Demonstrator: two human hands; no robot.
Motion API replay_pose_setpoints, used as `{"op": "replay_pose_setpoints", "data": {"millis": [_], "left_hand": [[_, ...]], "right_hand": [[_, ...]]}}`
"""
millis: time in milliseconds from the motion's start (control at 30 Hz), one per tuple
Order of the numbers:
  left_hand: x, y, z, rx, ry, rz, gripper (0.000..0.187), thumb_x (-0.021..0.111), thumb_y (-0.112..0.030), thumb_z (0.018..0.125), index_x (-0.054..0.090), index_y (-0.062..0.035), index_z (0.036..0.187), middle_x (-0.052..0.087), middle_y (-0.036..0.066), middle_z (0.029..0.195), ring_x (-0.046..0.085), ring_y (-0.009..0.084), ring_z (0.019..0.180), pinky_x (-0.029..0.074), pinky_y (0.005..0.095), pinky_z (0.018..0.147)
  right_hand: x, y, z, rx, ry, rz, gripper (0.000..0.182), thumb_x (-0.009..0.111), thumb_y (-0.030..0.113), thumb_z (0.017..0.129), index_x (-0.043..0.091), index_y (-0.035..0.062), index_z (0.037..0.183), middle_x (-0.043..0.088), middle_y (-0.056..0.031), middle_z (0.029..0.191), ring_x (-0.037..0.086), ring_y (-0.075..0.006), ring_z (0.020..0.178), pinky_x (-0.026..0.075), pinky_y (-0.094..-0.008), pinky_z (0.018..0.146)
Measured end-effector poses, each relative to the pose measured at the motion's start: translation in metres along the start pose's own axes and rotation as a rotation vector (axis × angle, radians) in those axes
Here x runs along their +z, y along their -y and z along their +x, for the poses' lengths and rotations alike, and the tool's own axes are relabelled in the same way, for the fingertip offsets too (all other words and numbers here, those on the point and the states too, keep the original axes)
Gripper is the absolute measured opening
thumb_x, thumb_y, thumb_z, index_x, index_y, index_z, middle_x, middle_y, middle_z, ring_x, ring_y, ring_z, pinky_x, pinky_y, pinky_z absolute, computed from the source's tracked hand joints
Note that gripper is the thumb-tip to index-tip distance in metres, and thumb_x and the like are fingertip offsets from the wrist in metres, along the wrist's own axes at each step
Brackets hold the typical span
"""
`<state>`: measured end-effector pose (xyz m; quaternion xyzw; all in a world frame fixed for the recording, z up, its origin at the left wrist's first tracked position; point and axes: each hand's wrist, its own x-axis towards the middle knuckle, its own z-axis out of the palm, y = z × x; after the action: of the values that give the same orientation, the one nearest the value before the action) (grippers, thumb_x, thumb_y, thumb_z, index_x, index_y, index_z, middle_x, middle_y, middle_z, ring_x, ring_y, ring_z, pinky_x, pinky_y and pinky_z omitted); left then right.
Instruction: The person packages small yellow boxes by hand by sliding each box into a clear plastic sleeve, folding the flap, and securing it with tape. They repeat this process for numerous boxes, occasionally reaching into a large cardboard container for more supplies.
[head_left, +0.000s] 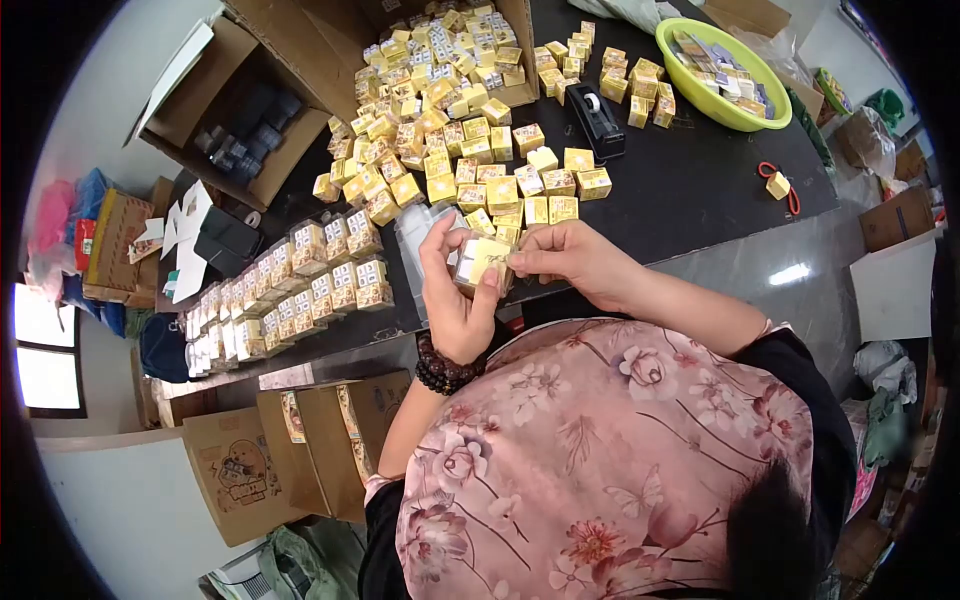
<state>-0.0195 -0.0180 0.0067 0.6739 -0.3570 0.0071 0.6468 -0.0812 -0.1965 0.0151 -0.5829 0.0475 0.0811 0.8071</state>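
My left hand [455, 310], with a beaded bracelet on the wrist, is wrapped around a small clear plastic box [472, 268] with pale yellow contents. The thumb lies along its near side. My right hand [580, 258] pinches at the right edge of that same box, fingers pressed together. Just left of the hands, clear plastic packaging [412, 240] lies on the black table. Beyond them spread many small yellow printed cartons [495, 190]. Two rows of filled clear boxes [308, 250] run along the table's left side.
A black tape dispenser [598, 130] stands behind the cartons. At the back right is a lime-green basin [745, 118] of small packets. Red-handled scissors [793, 202] lie near the right edge with a carton. An open cardboard box [250, 185] and dark phone-like object [228, 240] are left.
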Motion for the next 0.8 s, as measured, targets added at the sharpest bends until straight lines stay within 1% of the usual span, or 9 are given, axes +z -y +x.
{"op": "replay_pose_setpoints", "data": {"millis": [167, 267, 333, 367, 467, 533, 567, 667, 800], "left_hand": [[0.0, -0.004, -0.002, -0.06, -0.005, -0.036, 0.057, 0.055, -0.007, 0.088, 0.031, 0.0016, 0.139, 0.052, 0.014, 0.113, 0.054, 0.019, 0.101, 0.043, 0.0298, 0.091], [0.003, 0.008, -0.003, -0.259, -0.045, -0.231, 0.047, 0.046, -0.023, 0.094, 0.039, -0.0003, 0.134, 0.053, 0.012, 0.113, 0.055, 0.019, 0.102, 0.043, 0.0303, 0.091], [0.01, 0.003, -0.002, -0.57, -0.092, -0.859, 0.046, 0.043, -0.031, 0.095, 0.044, -0.002, 0.129, 0.055, 0.011, 0.114, 0.056, 0.0193, 0.103, 0.044, 0.0329, 0.093], [0.013, 0.008, -0.001, -0.655, -0.176, -0.855, 0.052, 0.037, -0.042, 0.095, 0.051, -0.0033, 0.126, 0.06, 0.013, 0.113, 0.06, 0.0255, 0.103, 0.049, 0.0383, 0.09], [0.007, -0.001, 0.004, -0.818, -0.103, -1.102, 0.053, 0.039, -0.046, 0.094, 0.051, -0.0042, 0.124, 0.063, 0.009, 0.108, 0.062, 0.0235, 0.1, 0.05, 0.0388, 0.088], [0.002, 0.002, 0.005, -0.872, -0.144, -1.126, 0.054, 0.038, -0.049, 0.094, 0.055, -0.0051, 0.121, 0.066, 0.01, 0.104, 0.064, 0.0255, 0.095, 0.052, 0.0412, 0.082], [-0.002, 0.003, 0.004, -0.895, -0.114, -1.135, 0.054, 0.038, -0.049, 0.094, 0.055, -0.0052, 0.12, 0.065, 0.01, 0.103, 0.064, 0.0254, 0.094, 0.053, 0.0409, 0.081], [-0.004, 0.002, 0.006, -0.913, -0.063, -1.23, 0.055, 0.037, -0.051, 0.094, 0.057, -0.0052, 0.118, 0.066, 0.01, 0.101, 0.064, 0.0253, 0.09, 0.054, 0.0395, 0.076], [-0.001, 0.007, 0.004, -0.939, -0.003, -1.242, 0.056, 0.036, -0.052, 0.095, 0.056, -0.0051, 0.119, 0.065, 0.011, 0.103, 0.064, 0.0251, 0.089, 0.054, 0.038, 0.076]], "right_hand": [[0.006, -0.006, 0.005, -0.102, -0.064, -0.134, 0.03, 0.074, 0.028, 0.086, 0.065, 0.0029, 0.073, 0.06, 0.0012, 0.067, 0.049, -0.0062, 0.06, 0.037, -0.0224, 0.056], [0.011, 0.002, 0.003, -0.27, -0.119, -0.429, 0.032, 0.074, 0.024, 0.086, 0.059, 0.0022, 0.068, 0.053, 0.001, 0.067, 0.045, -0.0072, 0.061, 0.036, -0.0245, 0.056], [0.012, 0.001, 0.004, -0.504, -0.178, -0.757, 0.035, 0.076, 0.021, 0.083, 0.052, 0.0025, 0.066, 0.048, -0.0004, 0.07, 0.041, -0.009, 0.061, 0.036, -0.0256, 0.054], [0.012, -0.003, 0.005, -0.497, -0.179, -0.755, 0.035, 0.076, 0.021, 0.083, 0.052, 0.0025, 0.066, 0.048, -0.0004, 0.07, 0.041, -0.009, 0.061, 0.036, -0.0256, 0.054], [0.012, -0.01, 0.005, -0.42, -0.179, -0.619, 0.03, 0.075, 0.019, 0.084, 0.054, 0.0036, 0.069, 0.051, -0.0022, 0.078, 0.045, -0.0095, 0.067, 0.038, -0.0252, 0.059], [0.016, -0.007, -0.001, -0.63, -0.245, -0.356, 0.021, 0.074, 0.016, 0.085, 0.058, 0.005, 0.076, 0.053, -0.0046, 0.087, 0.05, -0.0121, 0.078, 0.041, -0.0268, 0.069], [0.014, 0.0, -0.01, -0.746, -0.205, -0.499, 0.011, 0.072, 0.014, 0.084, 0.064, 0.0066, 0.087, 0.054, -0.0062, 0.096, 0.052, -0.0174, 0.089, 0.042, -0.0296, 0.078], [0.003, 0.0, -0.013, -1.059, 0.062, -0.919, 0.028, 0.074, 0.013, 0.079, 0.07, 0.0162, 0.106, 0.054, -0.0039, 0.103, 0.052, -0.0225, 0.095, 0.042, -0.0341, 0.08], [0.003, -0.001, -0.012, -1.168, 0.09, -1.13, 0.024, 0.077, 0.014, 0.076, 0.07, 0.0154, 0.099, 0.056, -0.0027, 0.107, 0.053, -0.0232, 0.096, 0.042, -0.0339, 0.08]]}}
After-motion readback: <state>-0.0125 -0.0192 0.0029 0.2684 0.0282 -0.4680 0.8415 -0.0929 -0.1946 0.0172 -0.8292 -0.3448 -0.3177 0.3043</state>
